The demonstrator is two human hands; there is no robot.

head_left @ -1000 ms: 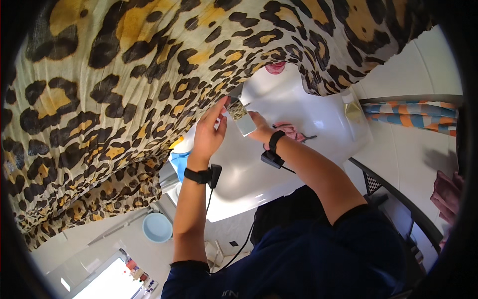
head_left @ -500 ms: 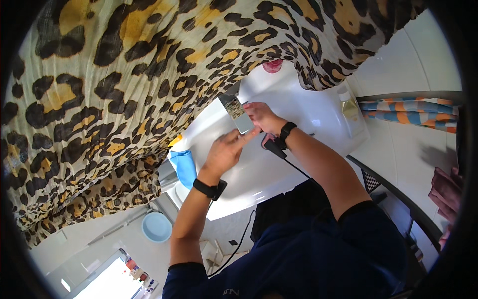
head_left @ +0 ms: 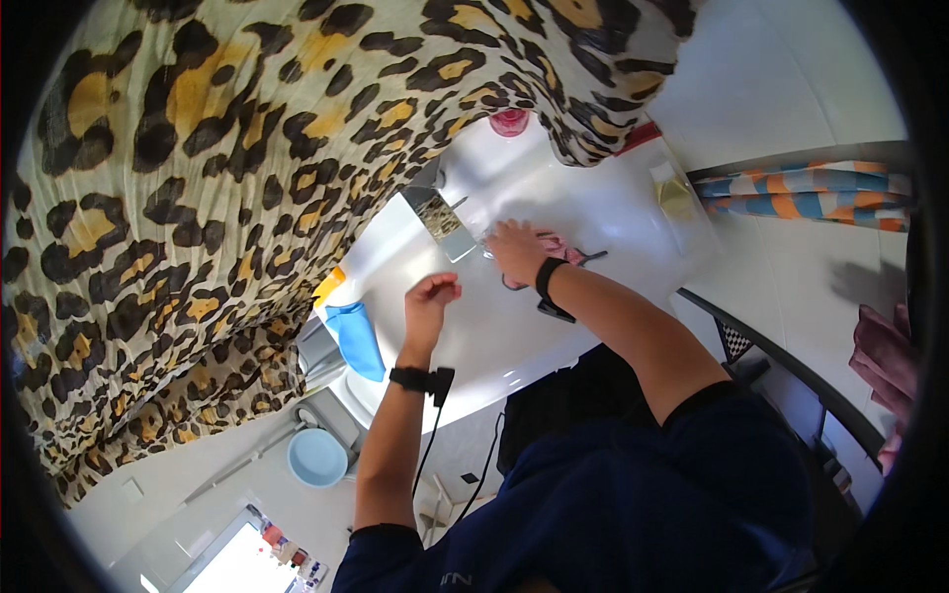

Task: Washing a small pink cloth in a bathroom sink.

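Head view: the left hand (head_left: pixel 428 306) is curled up narrow over the white basin (head_left: pixel 484 326), fingertips tucked in, and whether anything small is pinched there can't be told. The right hand (head_left: pixel 518 253) is held palm down just beside a shiny mirrored block (head_left: pixel 445 225), probably a tap, fingers bent and a bit spread; the pink cloth (head_left: pixel 560 247) is half covered by it, though gripped or merely touched can't be told either. Both hands are held in close, probably so the tap can be reached by either one. A dark handle-like bit (head_left: pixel 591 257) is seen poking out past the pink cloth. The blue cloth (head_left: pixel 357 341) is laid off to the left beside something yellow (head_left: pixel 328 286), maybe so it's handy but not in the way
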